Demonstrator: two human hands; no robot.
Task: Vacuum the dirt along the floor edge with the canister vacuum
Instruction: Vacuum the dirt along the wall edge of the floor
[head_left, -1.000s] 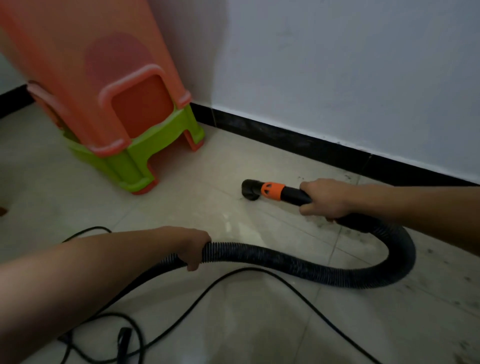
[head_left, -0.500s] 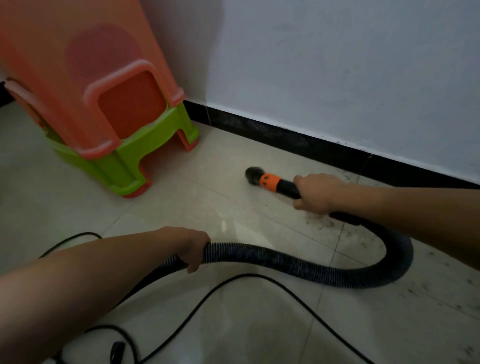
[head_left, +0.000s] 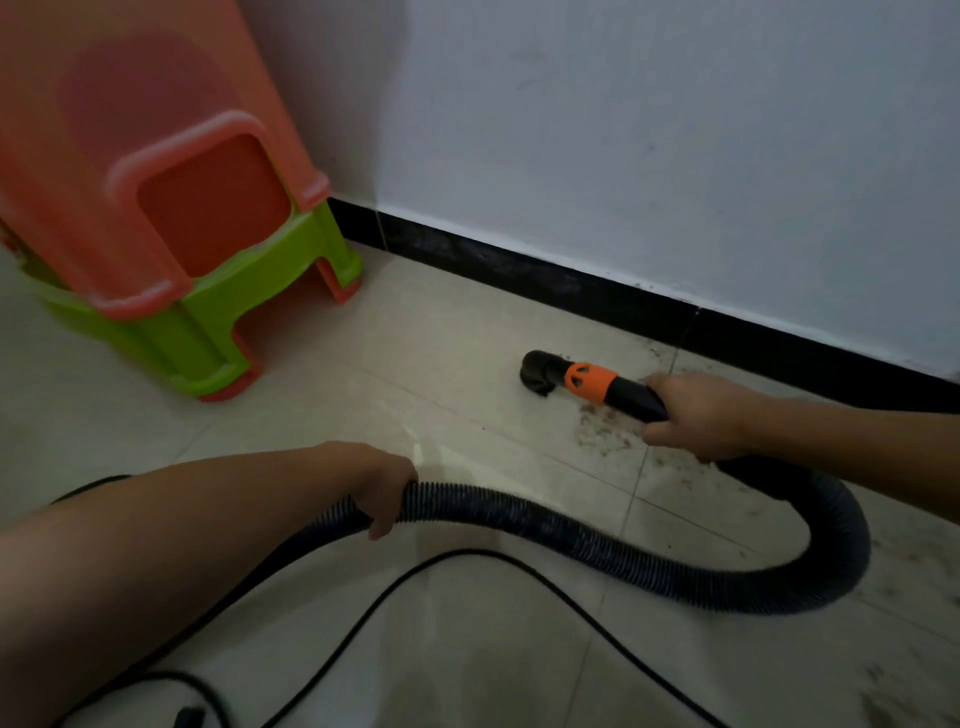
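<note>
Right hand (head_left: 696, 415) curled round the black wand (head_left: 631, 397) just behind its orange collar (head_left: 589, 382); nozzle (head_left: 537, 371) apparently resting on the tiled floor (head_left: 415, 364), near the black baseboard (head_left: 519, 265); brownish dirt (head_left: 605, 431) scattered beneath the wand and knuckles; left hand (head_left: 382, 493) wrapped over the ribbed hose (head_left: 571, 535), which loops round behind the right wrist; thin cable (head_left: 467, 558) crossing the foreground; stacked orange and green stools (head_left: 156, 234) at the wall.

Blk nozzle (head_left: 537, 372) on floor, nr dirt (head_left: 605, 431)
</note>
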